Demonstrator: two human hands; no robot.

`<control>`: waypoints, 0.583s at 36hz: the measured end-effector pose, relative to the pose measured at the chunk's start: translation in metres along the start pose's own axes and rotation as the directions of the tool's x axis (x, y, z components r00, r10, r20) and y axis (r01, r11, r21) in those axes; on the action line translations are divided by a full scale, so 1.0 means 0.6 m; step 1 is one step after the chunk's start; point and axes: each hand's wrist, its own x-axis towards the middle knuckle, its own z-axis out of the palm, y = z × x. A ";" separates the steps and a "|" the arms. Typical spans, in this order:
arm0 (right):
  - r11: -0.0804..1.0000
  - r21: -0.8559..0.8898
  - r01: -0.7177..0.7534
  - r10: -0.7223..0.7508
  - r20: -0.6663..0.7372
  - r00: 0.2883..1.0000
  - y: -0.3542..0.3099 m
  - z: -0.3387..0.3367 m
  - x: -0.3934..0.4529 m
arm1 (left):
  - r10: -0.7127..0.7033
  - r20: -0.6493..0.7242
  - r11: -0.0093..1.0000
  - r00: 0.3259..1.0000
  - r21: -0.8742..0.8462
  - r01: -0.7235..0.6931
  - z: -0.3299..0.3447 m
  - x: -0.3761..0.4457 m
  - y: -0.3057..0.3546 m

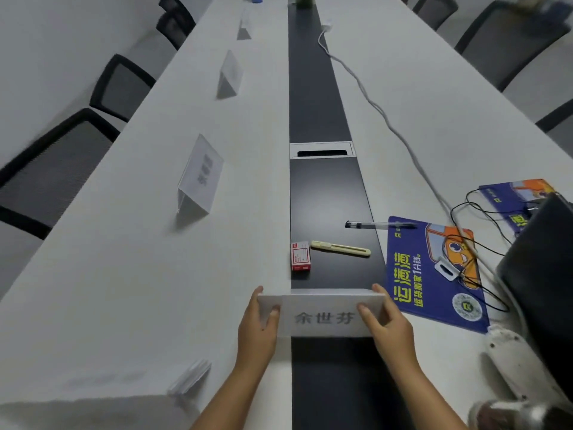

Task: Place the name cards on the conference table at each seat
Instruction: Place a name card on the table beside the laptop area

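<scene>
Two hands here: our left hand [257, 324] and right hand [387, 321] each have a grip closed on an end of a name card [322, 315], held over the dark middle strip of the bench [139, 274]. Three tented cards [200, 175] stand along the left side, near the chairs [52, 169].

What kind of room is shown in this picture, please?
Most likely an office meeting room: a long white conference table, mesh office chairs along its side, and tent name cards standing in a row at the seats.
</scene>
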 end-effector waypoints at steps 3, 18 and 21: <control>1.000 0.013 0.013 -0.013 0.007 1.000 0.004 0.003 0.005 | 0.001 -0.017 1.000 1.000 0.027 -0.001 0.001 0.006 0.002; 0.983 -0.172 0.058 -0.081 -0.128 0.988 0.080 0.007 -0.012 | -0.113 -0.195 0.993 0.974 0.001 0.115 0.022 -0.018 -0.047; 0.979 -0.194 0.060 -0.086 -0.132 0.987 0.083 0.010 -0.001 | -0.115 -0.209 0.993 0.971 -0.004 0.116 0.020 -0.014 -0.047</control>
